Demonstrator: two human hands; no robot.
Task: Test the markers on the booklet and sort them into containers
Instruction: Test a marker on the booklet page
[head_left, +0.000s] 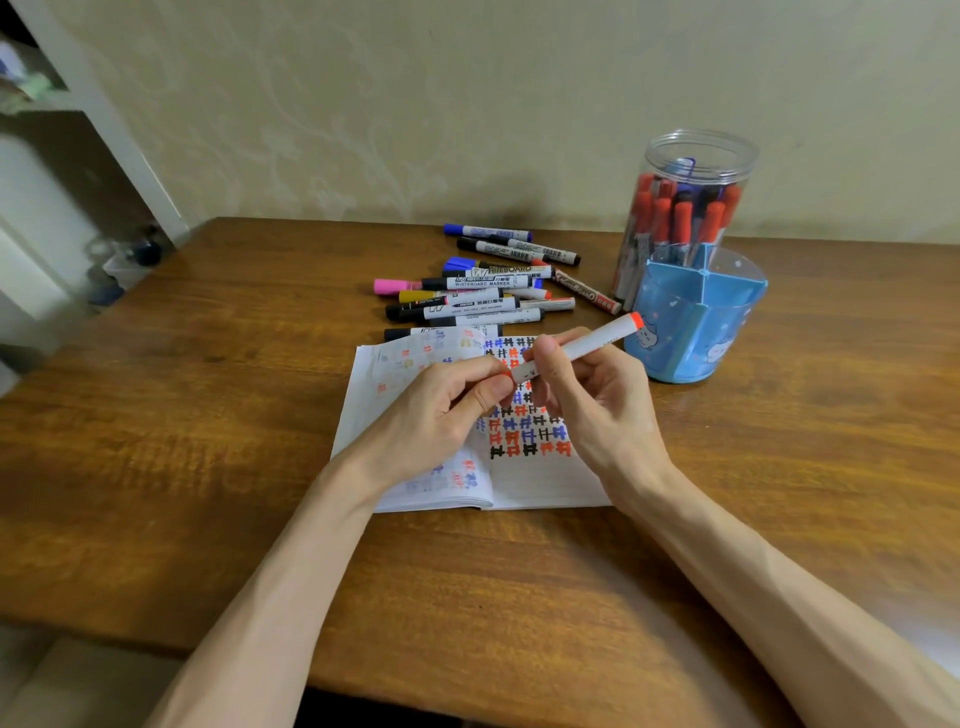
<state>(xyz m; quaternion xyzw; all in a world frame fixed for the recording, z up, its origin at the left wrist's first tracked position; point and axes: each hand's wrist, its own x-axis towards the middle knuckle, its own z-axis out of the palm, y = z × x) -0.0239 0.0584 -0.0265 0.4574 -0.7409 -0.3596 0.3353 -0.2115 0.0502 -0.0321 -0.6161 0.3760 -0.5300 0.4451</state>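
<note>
The marker (597, 340), a white barrel with an orange tip at its far end, is held in both hands just above the booklet (535, 478), over the upper part of its right page. The right hand (587, 395) grips the barrel near its middle, fingers curled round it and thumb on top, so that the marker slants up and away toward the booklet's far right corner. The left hand (441, 410) pinches the marker's near end, which is also orange, between thumb and forefinger. Whether the cap there is seated or pulled free cannot be told.

The booklet lies open and flat on the wooden table (208, 415). Its right page carries rows of small hash-like marks (524, 434) in red, blue and black, partly hidden under the hands. Its left page shows fainter marks in similar colours.

Just beyond the booklet's far edge lie the loose markers (467, 296), a heap on their sides, mostly white barrels with black, blue, red, yellow and pink caps. The nearest one lies right at the booklet's top edge. To the right of the booklet, near its far right corner, stands a blue holder (696, 338) divided into compartments. Behind the holder, farther from the booklet, stands a clear round jar (698, 150), open at the top, with red, blue and black markers upright inside it.
</note>
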